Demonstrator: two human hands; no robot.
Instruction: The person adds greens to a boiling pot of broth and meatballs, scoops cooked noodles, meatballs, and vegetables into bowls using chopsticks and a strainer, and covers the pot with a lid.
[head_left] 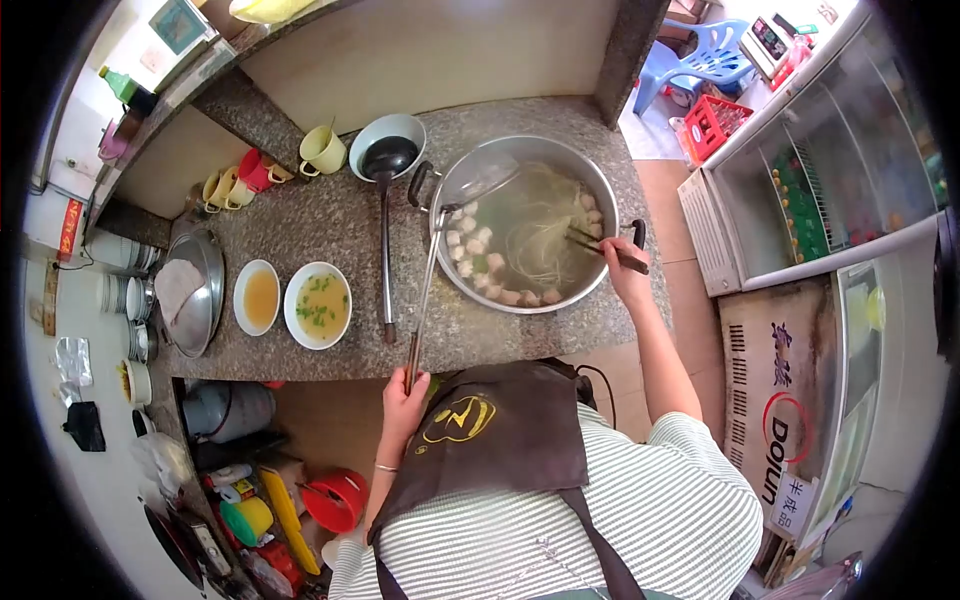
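A large metal pot (606,272) on the granite counter holds cloudy broth, pale noodles (540,235) and several meatballs (468,240) around the edge. My right hand (628,277) is closed on dark chopsticks (585,241), whose tips are in the broth by the noodles. My left hand (404,402) grips the handle of a long metal strainer (431,270); its head lies in the pot's upper left part. Left of the pot, a black ladle (387,158) rests across a white bowl (408,124). Two white bowls of broth, one with chopped greens (319,306) and one plain (258,298), stand further left.
A metal basin (205,290) with a cloth (178,288) sits at the counter's left end. Several mugs (322,150) line the back. Below are a gas cylinder (235,411) and a red bucket (336,500). A glass-doored fridge (850,150) stands right of the counter.
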